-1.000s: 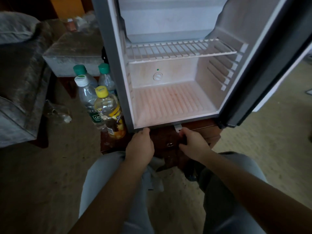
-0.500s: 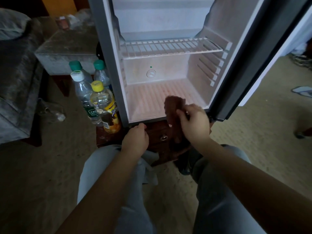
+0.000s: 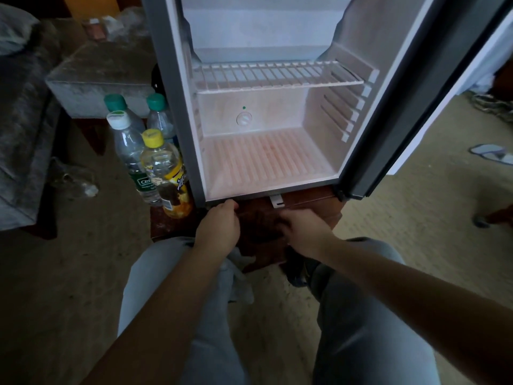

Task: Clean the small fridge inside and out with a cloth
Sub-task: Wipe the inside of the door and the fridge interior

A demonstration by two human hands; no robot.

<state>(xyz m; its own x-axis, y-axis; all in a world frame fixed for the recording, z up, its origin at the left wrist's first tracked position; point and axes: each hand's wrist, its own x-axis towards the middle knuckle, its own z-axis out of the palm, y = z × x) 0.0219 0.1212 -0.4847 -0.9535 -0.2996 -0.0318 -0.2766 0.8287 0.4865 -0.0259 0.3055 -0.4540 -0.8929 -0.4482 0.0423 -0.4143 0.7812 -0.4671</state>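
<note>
— Fridge [image 3: 173, 107]: where do we find it, and how far along is the cleaning?
— Open and emptied on the wooden worktop [image 3: 311, 204], with the bottles [image 3: 155, 162] beside it. Its ribbed floor looks pinkish, so we judge that the inside is barely wiped and the outside is still to do.
— And the grips?
— The right grip [image 3: 304, 232] bunches the dark cloth [image 3: 258, 226] below the sill. The left grip [image 3: 219, 229] curls at the lower edge; whether it is holding or resting there, we cannot tell.

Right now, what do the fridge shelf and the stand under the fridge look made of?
The shelf looks like white-coated wire: thin parallel bars with gaps. The stand looks like reddish-brown wood, slightly glossy; dim light leaves it open.
</note>
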